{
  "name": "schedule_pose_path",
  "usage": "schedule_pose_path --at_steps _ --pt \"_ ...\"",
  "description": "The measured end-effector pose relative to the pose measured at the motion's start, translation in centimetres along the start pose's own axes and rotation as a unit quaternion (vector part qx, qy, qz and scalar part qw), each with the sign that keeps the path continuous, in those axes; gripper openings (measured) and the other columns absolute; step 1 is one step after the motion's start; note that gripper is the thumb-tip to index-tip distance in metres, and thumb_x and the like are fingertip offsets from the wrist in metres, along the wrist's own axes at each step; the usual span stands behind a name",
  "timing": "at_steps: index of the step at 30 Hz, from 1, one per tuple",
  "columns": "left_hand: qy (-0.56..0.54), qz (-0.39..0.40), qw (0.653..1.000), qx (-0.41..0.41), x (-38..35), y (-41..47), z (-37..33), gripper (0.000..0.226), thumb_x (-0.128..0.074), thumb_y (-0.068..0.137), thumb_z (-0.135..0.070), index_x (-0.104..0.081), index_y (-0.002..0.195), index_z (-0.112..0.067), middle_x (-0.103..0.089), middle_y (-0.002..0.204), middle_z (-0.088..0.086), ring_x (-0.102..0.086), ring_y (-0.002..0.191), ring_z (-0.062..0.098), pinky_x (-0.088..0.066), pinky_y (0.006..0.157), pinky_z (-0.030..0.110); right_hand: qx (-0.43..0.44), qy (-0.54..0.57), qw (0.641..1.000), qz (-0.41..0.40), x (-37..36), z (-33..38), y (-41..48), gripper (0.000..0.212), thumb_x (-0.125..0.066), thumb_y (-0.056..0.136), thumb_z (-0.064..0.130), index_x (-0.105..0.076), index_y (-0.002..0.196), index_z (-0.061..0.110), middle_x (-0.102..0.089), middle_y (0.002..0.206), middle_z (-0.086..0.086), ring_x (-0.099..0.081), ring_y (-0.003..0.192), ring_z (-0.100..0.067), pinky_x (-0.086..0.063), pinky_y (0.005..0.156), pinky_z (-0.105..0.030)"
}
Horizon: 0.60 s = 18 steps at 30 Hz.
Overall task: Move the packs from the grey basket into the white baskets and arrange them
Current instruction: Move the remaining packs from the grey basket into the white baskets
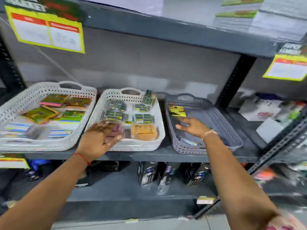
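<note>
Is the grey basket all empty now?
No, nearly empty. The grey basket still holds a yellow pack at its back and a small pack near the front; most of its floor is bare.

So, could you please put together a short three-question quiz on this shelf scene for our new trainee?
1. True or false: the grey basket stands to the right of both white baskets.
2. Which hand reaches into the grey basket? A) the left hand B) the right hand C) neither
3. Fill in: the pack leaning against the far wall of the grey basket is mostly ____.

Key:
1. True. The middle white basket and the left white basket both stand to its left.
2. B. The left hand rests over the packs at the near edge of the middle white basket.
3. Yellow.
</note>
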State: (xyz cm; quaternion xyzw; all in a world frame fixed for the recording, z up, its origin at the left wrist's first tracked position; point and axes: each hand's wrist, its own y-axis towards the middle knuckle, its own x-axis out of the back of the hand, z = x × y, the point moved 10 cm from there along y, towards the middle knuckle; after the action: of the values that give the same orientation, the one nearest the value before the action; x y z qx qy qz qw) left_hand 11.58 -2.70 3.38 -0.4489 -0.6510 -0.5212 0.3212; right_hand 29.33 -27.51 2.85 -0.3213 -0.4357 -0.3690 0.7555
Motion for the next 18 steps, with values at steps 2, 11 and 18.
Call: schedule_pose_path --at_steps 2,11,18 --pt "0.010 -0.008 1.000 0.010 0.1 -0.1 0.1 0.090 -0.004 0.078 -0.078 -0.064 0.115 -0.022 -0.063 0.121 0.006 -0.051 0.119 0.028 -0.031 0.095 0.032 -0.054 -0.051 0.994 0.078 -1.0 -3.0 -0.8 0.053 -0.056 0.087 0.044 -0.054 0.129 0.012 -0.053 0.137 -0.009 -0.046 0.129 -0.022 -0.034 0.106 -0.035" --pt "0.027 -0.005 0.998 0.055 -0.1 -0.4 0.8 0.093 -0.004 0.076 -0.080 -0.059 0.121 -0.020 -0.061 0.122 0.017 -0.052 0.120 0.033 -0.047 0.090 0.044 -0.057 -0.137 0.986 0.077 -2.9 -3.4 -1.4 0.037 -0.052 0.081 -0.002 -0.063 0.116 0.004 -0.062 0.124 -0.016 -0.056 0.112 -0.032 -0.048 0.094 -0.035" --pt "0.023 -0.020 0.997 0.069 0.5 -0.6 1.2 0.100 0.001 0.069 -0.084 -0.056 0.125 -0.024 -0.058 0.128 0.013 -0.048 0.125 0.028 -0.044 0.093 0.039 -0.060 -0.083 0.993 -0.058 1.0 -2.3 -1.4 0.052 -0.077 0.068 0.016 -0.062 0.115 0.003 -0.067 0.107 -0.014 -0.061 0.090 -0.027 -0.045 0.077 -0.027"
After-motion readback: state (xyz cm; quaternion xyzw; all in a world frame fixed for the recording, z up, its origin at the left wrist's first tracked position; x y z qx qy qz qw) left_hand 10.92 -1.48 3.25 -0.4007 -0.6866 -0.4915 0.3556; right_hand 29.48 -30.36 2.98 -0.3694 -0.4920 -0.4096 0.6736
